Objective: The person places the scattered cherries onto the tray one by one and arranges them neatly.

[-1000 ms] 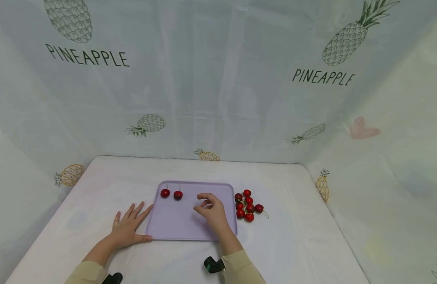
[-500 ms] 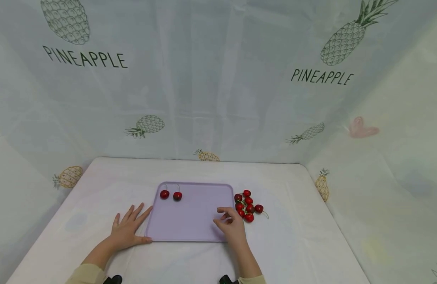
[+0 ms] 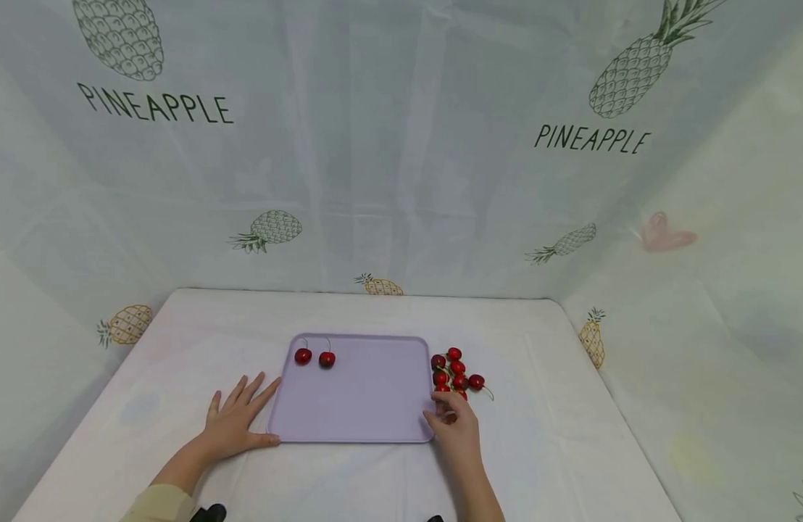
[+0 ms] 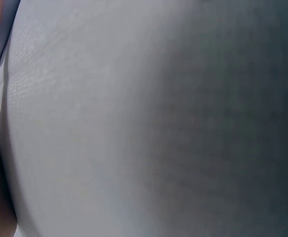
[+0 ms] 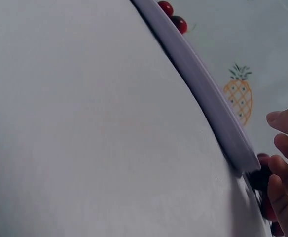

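My left hand (image 3: 230, 429) rests spread on the cloth, its thumb and index fingertips at the left rim of a lilac tray (image 3: 352, 406). Two cherries with stems, one (image 3: 303, 356) left of the other (image 3: 327, 359), lie in the tray's far left corner. By the tray's near right corner hovers my right hand (image 3: 460, 435), thumb apart from the loosely bent fingers, nothing between them. Just beyond it sits a heap of red cherries (image 3: 457, 367), its near part hidden by the hand. The right wrist view shows fingers (image 5: 282, 173) beside dark red cherries (image 5: 268, 208).
A white cloth (image 3: 545, 435) covers the table. Pineapple-printed cloth (image 3: 375, 181) hangs at the back and both sides. One cherry (image 3: 476, 382) lies at the heap's right, its stem pointing outward. The left wrist view is mostly blurred white cloth (image 4: 75, 123).
My right hand has moved from over the tray to the right and toward me, up to the heap's near side. The left hand and the two cherries in the tray stay put.
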Tool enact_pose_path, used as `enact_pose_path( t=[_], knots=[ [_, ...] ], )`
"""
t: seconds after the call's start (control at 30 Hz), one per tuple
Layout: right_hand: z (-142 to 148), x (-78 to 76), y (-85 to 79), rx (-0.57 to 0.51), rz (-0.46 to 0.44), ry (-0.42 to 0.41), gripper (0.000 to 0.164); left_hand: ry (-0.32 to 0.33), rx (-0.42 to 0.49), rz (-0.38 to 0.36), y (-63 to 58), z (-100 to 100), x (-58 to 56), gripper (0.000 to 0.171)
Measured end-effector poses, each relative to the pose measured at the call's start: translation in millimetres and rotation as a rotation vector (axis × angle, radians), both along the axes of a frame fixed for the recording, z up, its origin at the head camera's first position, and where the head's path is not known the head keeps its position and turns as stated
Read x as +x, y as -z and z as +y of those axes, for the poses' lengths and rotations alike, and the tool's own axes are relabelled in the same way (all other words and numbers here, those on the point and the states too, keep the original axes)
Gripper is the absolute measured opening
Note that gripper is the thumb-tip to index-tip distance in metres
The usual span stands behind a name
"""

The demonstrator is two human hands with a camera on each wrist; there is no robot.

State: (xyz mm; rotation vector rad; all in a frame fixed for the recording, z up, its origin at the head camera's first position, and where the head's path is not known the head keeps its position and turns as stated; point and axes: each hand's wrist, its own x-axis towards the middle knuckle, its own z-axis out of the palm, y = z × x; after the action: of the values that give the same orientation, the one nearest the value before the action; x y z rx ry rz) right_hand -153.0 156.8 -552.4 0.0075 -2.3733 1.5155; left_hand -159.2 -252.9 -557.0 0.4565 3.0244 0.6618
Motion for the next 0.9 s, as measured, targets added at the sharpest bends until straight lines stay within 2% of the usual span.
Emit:
enact_pose_path(
  t=[0.13,0.43,0.6,0.9],
  knots=[
    [12,0.8,0.9,-0.002,0.013,0.062,0.035,-0.009,-0.006,-0.021,-0.5,0,-1.2,0.105],
    [33,-1.2,-1.9,0.079,0.076,0.165,0.034,-0.015,-0.038,-0.042,0.4,0,-2.0,0.107],
    [35,-5.5,-0.5,0.12,0.037,0.191,0.031,-0.015,-0.01,-0.026,1.7,-2,-2.4,0.107],
    [34,-14.2,3.5,0.136,-0.071,0.197,0.022,0.004,0.024,0.042,14.5,-5,-3.3,0.104]
  ],
)
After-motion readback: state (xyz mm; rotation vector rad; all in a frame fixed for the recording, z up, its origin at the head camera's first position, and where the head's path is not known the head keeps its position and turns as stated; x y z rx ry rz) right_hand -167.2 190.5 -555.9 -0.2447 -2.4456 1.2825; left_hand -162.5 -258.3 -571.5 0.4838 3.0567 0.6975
